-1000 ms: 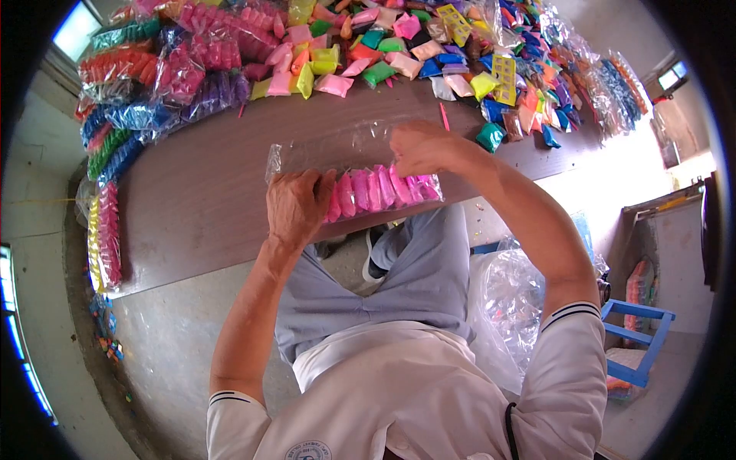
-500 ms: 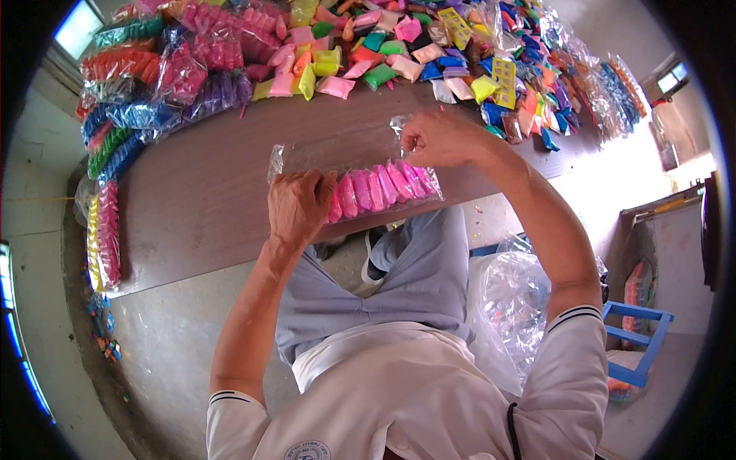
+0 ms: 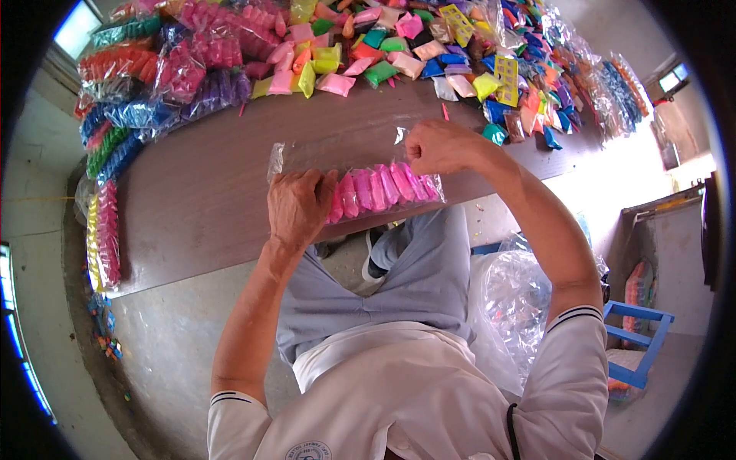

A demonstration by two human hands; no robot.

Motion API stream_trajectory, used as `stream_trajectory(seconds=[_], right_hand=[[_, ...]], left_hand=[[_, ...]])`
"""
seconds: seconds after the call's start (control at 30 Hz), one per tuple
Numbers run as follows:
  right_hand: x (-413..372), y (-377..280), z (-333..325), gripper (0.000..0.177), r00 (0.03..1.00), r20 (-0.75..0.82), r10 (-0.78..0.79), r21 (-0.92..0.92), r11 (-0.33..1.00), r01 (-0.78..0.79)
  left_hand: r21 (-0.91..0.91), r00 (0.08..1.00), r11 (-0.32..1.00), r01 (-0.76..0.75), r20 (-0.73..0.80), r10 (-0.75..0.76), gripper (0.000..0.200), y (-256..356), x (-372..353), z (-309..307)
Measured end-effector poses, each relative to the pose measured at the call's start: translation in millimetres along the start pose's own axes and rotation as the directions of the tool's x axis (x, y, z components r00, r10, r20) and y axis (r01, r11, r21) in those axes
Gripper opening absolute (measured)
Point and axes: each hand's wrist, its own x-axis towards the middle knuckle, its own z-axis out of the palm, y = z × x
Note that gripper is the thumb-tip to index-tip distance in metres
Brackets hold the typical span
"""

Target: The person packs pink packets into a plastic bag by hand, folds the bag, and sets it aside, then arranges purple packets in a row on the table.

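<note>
A clear plastic bag (image 3: 337, 153) lies near the table's front edge, holding a row of small bright-pink packets (image 3: 376, 188) side by side. My left hand (image 3: 300, 205) is closed over the bag's left end, fingers curled against the film and the leftmost packets. My right hand (image 3: 445, 147), also closed, grips the bag at its upper right, just above the row's right end. A crinkled bit of film shows left of that hand. The fingertips of both hands are partly hidden.
Stacked bags of coloured packets (image 3: 126, 69) stand at the back left. Loose packets (image 3: 379, 73) and yellow cards (image 3: 506, 80) spread along the back of the brown table (image 3: 192, 207). To my right are a large clear plastic sack (image 3: 506, 307) and a blue frame (image 3: 648, 345).
My right hand has shifted slightly down and right, uncovering a thin red piece on the table behind it. My left hand stays in place on the bag.
</note>
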Motion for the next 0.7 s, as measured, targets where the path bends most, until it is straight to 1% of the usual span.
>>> stream_trajectory(seconds=[0.03, 0.1, 0.13, 0.2, 0.23, 0.27, 0.3, 0.33, 0.4, 0.43, 0.5, 0.53, 0.6, 0.63, 0.7], right_hand=[[1, 0, -1, 0.023, 1.0, 0.0, 0.0, 0.0, 1.0, 0.0], [3, -1, -2, 0.024, 0.997, 0.009, 0.077, -0.001, 0.997, -0.077], [3, 0, -1, 0.024, 0.997, 0.009, 0.076, -0.001, 0.997, -0.076], [-1, 3, 2, 0.026, 0.982, -0.177, -0.063, 0.11, 0.99, 0.083], [-2, 6, 9, 0.026, 0.982, -0.176, -0.063, 0.11, 0.99, 0.083], [-3, 7, 18, 0.031, 0.914, -0.32, -0.249, 0.056, 0.958, 0.281], [-5, 8, 24, 0.036, 0.791, -0.444, -0.42, -0.027, 0.889, 0.457], [-8, 10, 27, 0.036, 0.791, -0.444, -0.421, -0.027, 0.889, 0.457], [-15, 6, 25, 0.048, 0.925, -0.216, -0.312, 0.071, 0.94, 0.334], [-15, 9, 27, 0.048, 0.925, -0.215, -0.313, 0.072, 0.94, 0.335], [-16, 15, 29, 0.058, 0.951, -0.142, -0.276, 0.192, 0.934, 0.3], [-17, 17, 29, 0.058, 0.95, -0.143, -0.277, 0.192, 0.934, 0.301], [-21, 16, 24, 0.062, 0.96, -0.169, -0.225, 0.472, 0.836, 0.279], [-20, 16, 23, 0.062, 0.959, -0.17, -0.225, 0.472, 0.836, 0.28], [-18, 17, 20, 0.07, 0.915, -0.234, -0.328, 0.389, 0.831, 0.398]], left_hand=[[0.0, 1.0, 1.0, 0.0, 0.0, 0.0, 0.035, 0, 0, 1], [-0.016, 0.999, 1.0, -0.02, -0.03, 0.019, 0.035, -1, 0, 1], [-0.015, 0.999, 1.0, -0.019, -0.03, 0.018, 0.035, -1, -1, 1], [-0.022, 1.0, 1.0, -0.018, -0.02, 0.018, 0.035, 0, 0, -1], [-0.022, 1.0, 1.0, -0.018, -0.02, 0.017, 0.035, 1, 0, -2], [-0.02, 1.0, 1.0, -0.002, -0.003, 0.002, 0.034, 2, 0, -3], [-0.018, 1.0, 1.0, 0.014, 0.012, -0.013, 0.034, 3, 1, -3], [-0.018, 1.0, 1.0, 0.013, 0.012, -0.013, 0.034, 3, 1, -3], [0.006, 1.0, 1.0, 0.017, 0.023, -0.017, 0.034, 3, 0, -3], [0.007, 1.0, 1.0, 0.018, 0.023, -0.018, 0.034, 2, 0, -3], [0.017, 0.999, 0.999, -0.03, -0.037, 0.03, 0.034, 2, 0, -1], [0.019, 0.999, 0.999, -0.03, -0.038, 0.031, 0.034, 2, 0, -1], [0.029, 0.999, 0.999, -0.028, -0.028, 0.028, 0.033, 2, 1, -1], [0.03, 0.999, 0.999, -0.028, -0.028, 0.029, 0.033, 2, 1, -1], [-0.002, 1.0, 1.0, -0.009, -0.001, 0.009, 0.031, 2, 1, -3]])
